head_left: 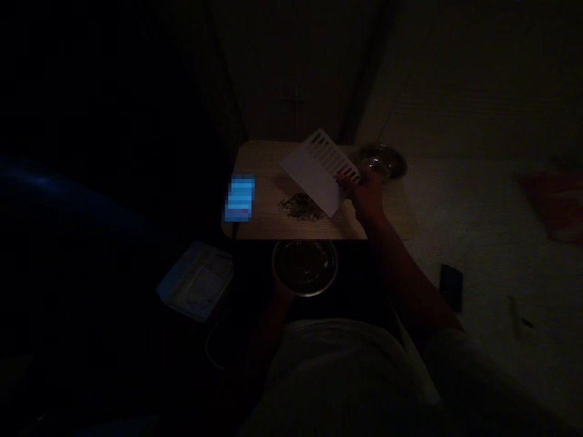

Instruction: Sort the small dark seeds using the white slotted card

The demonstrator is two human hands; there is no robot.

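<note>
My right hand [364, 191] grips one end of a white plastic basket [314, 176] with a slotted side. The basket is tilted over the wooden tabletop [262, 159]. Beside its lower edge lies a scattered heap of small dark grains [300, 207], partly hidden behind it. Just below the table's near edge, my left hand [285, 290] holds a round metal bowl [305, 292] by its left side. Its fingers are mostly hidden under the bowl, and darkness hides what the bowl contains.
A lit phone screen [239, 197] stands at the table's left edge. Another metal bowl [394, 161] sits at the back right. A pale box [198, 282] is at lower left. To the right, a dark phone [450, 288] and a red item [555, 203] lie on a pale surface.
</note>
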